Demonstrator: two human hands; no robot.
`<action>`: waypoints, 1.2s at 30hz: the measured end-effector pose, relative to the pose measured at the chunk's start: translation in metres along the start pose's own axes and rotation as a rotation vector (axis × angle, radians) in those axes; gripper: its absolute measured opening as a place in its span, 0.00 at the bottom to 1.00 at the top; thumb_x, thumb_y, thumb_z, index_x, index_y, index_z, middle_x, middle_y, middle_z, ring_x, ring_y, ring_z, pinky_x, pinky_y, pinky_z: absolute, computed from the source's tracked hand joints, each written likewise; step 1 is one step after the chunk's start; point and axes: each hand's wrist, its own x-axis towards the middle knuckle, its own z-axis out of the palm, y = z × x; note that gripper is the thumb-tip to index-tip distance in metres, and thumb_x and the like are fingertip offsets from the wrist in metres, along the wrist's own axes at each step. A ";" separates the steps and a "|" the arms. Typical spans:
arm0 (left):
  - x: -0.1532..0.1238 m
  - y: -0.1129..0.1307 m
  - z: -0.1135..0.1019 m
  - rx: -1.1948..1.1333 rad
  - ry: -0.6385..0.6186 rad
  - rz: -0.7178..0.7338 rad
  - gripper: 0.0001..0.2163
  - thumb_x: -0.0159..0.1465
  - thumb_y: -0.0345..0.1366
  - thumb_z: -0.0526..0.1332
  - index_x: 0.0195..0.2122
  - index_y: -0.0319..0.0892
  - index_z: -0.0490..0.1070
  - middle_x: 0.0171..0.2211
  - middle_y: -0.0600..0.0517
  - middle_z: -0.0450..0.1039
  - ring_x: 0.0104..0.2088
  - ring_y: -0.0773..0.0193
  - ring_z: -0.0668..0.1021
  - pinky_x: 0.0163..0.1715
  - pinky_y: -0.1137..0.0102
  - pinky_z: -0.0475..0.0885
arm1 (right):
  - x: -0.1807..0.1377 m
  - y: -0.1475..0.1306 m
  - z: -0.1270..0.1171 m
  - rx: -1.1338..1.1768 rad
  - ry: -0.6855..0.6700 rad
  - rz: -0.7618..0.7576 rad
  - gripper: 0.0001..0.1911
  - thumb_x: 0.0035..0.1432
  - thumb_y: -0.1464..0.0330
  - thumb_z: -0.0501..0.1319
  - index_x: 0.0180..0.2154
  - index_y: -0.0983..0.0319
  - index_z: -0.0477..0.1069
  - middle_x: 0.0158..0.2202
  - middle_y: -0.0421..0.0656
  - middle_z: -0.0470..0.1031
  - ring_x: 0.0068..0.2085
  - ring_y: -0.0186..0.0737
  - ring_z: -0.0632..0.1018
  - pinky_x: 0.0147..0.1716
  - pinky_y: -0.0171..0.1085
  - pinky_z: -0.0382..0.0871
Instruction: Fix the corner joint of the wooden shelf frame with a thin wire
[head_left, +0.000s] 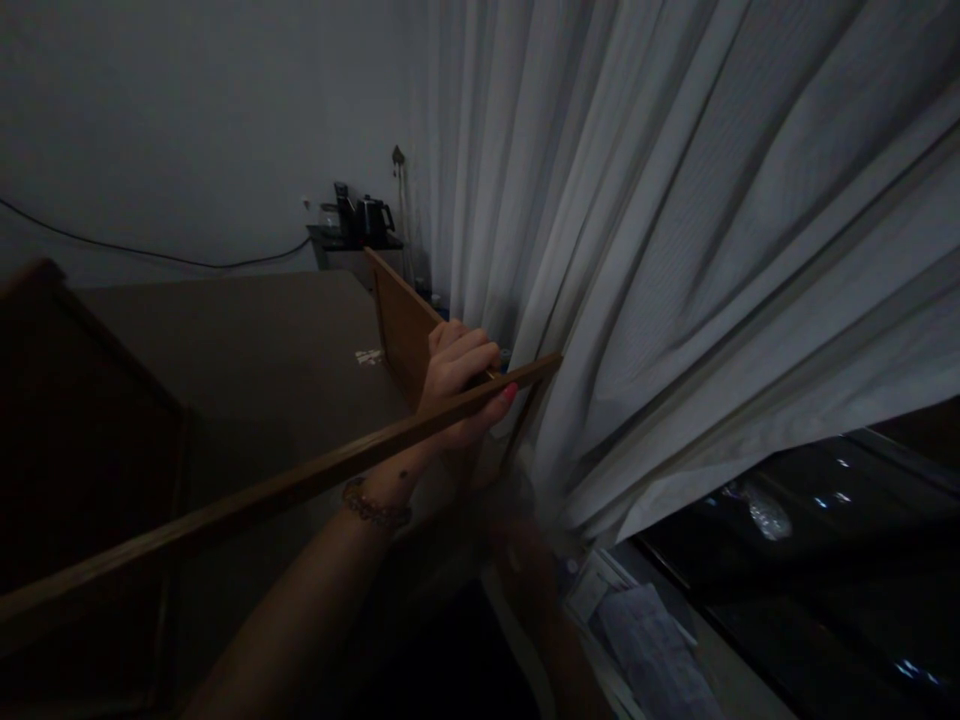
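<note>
A long, narrow wooden rail (330, 468) runs slantwise from the lower left to the curtain. At its far end my left hand (459, 375), with a beaded bracelet on the wrist, is closed around it; the pink-nailed thumb shows on the near side. Just behind the fingers stands an upright brown wooden panel (405, 320). A thin wooden post (521, 425) goes down from the rail's end. My right hand (521, 555) is low down beneath the rail, beside the curtain's lower edge. Motion and dimness smear it, so its fingers and anything in them cannot be made out.
White curtains (637, 230) hang at the right, over dark reflective glass (817, 510). A dark wooden panel (82, 460) stands at the left. A black kettle (373, 217) is by the wall, with a cable (217, 265) nearby. Folded grey cloth (652, 640) lies lower right.
</note>
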 end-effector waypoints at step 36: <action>0.000 0.000 0.001 0.002 0.015 0.014 0.22 0.66 0.55 0.48 0.23 0.44 0.58 0.23 0.53 0.61 0.30 0.60 0.67 0.37 0.61 0.60 | 0.002 -0.002 0.004 0.148 -0.059 0.124 0.17 0.70 0.61 0.52 0.34 0.58 0.76 0.29 0.42 0.80 0.30 0.36 0.80 0.30 0.32 0.73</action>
